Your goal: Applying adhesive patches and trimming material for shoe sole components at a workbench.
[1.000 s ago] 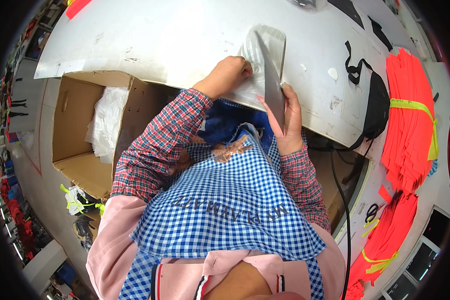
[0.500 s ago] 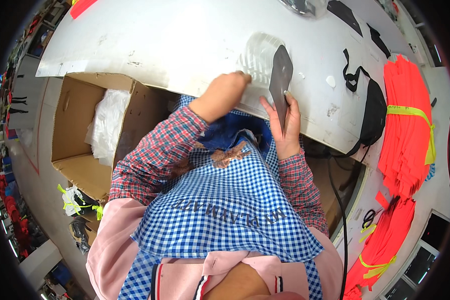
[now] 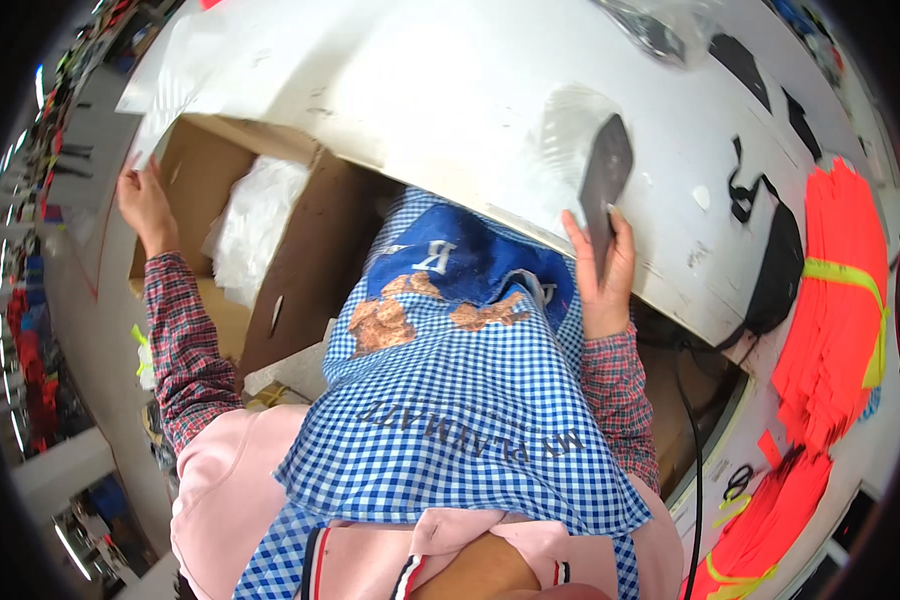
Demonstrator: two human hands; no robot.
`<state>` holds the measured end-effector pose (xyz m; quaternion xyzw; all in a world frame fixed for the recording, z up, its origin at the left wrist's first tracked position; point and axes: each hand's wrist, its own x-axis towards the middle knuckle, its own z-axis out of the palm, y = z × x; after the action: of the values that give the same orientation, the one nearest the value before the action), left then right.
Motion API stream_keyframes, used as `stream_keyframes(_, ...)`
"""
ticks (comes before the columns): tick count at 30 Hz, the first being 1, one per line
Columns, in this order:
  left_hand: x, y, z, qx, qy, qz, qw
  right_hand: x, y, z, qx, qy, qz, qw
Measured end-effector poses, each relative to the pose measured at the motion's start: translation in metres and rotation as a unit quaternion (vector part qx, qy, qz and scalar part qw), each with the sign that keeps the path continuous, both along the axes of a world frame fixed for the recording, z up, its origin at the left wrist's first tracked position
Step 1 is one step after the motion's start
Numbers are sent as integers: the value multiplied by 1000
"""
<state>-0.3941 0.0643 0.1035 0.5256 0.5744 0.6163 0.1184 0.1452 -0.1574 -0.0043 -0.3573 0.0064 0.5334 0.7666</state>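
Observation:
My right hand [image 3: 604, 275] grips a dark grey flat panel [image 3: 610, 165] with tapered ends, held upright at the table's near edge. Just left of the panel, a clear, faintly striped plastic piece [image 3: 568, 118] lies on the white table. Far to the left, my left hand [image 3: 148, 208] is raised by the outer side of an open cardboard box [image 3: 295, 262]. Its fingertips pinch a thin see-through plastic film [image 3: 160, 110], blurred and hard to outline. Crumpled clear plastic sheets [image 3: 260, 228] fill part of the box.
At the right, bundles of bright orange-red fabric strips [image 3: 835, 300] are tied with yellow bands. A black pouch with straps [image 3: 775, 270] lies on the table beside them. Scissors [image 3: 738, 482] rest lower right. A black cable [image 3: 692, 440] hangs down near my right arm.
My left hand has swung from beside the panel far left, past the cardboard box, carrying the film. My right hand still holds the grey panel. The whole view has shifted slightly.

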Motion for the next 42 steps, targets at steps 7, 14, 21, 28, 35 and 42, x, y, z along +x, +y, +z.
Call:
stream_keyframes(7,-87,-53,-159,-235,348,131,898,2,4,1,9,-22,21,999)
stream_keyframes(14,-33,-87,-228,-490,307,-67,813,13,1,-15,87,-26,78,993)
stream_keyframes(21,-29,-82,-219,-507,389,-122,759,11,2,-13,60,-39,62,996)
stream_keyframes(28,-38,-74,-212,-559,375,-110,731,12,1,-14,78,-34,85,993)
stream_keyframes(35,-26,-39,-147,-465,400,-61,788,-9,10,19,-37,-15,4,999)
stream_keyframes(42,136,-69,-1,-115,180,-192,958,1,0,26,-28,-194,26,980)
